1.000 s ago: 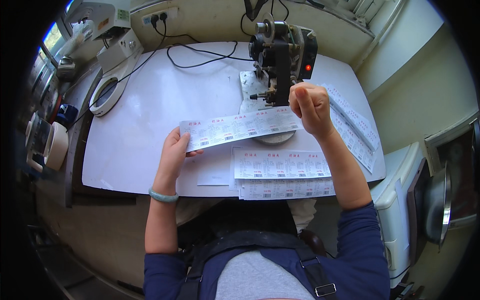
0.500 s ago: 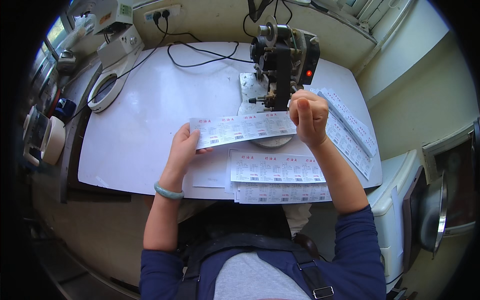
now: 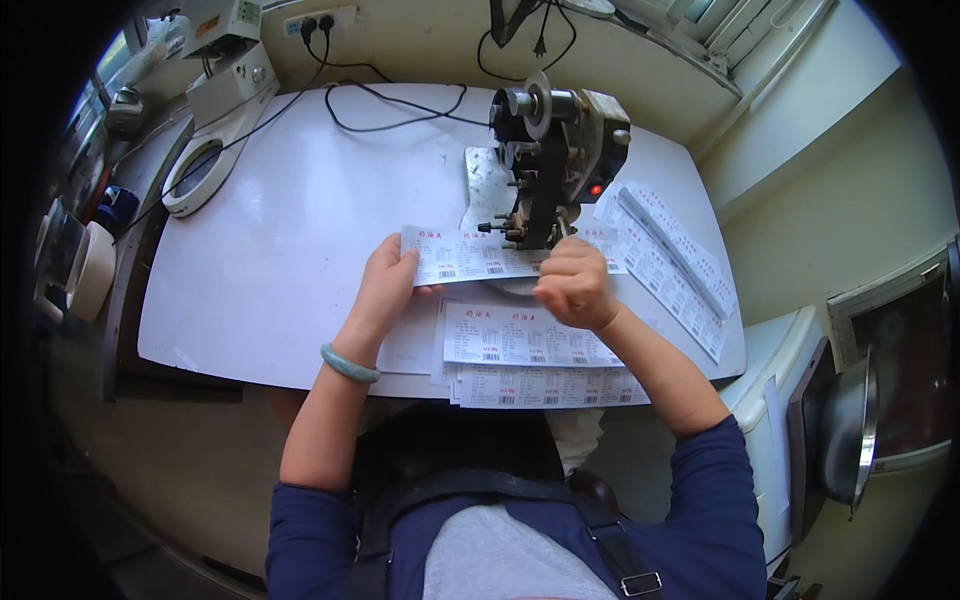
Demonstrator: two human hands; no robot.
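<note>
A long white strip of printed labels (image 3: 478, 257) stretches across the table under the head of a dark metal stamping machine (image 3: 548, 160). My left hand (image 3: 384, 284) pinches the strip's left end, a green bangle on its wrist. Gripping the strip just in front of the machine is my right hand (image 3: 573, 285), fingers curled. Beneath the hands lie two more label strips (image 3: 520, 350) on the white table (image 3: 290, 230), near its front edge.
More label strips (image 3: 672, 262) lie stacked to the right of the machine. A round white lamp (image 3: 200, 170) and black cables (image 3: 380, 100) sit at the back left. A white cabinet (image 3: 775, 400) stands to the right of the table.
Both hands have slid the held strip leftward under the machine. My right hand has dropped lower and closer to me, in front of the machine.
</note>
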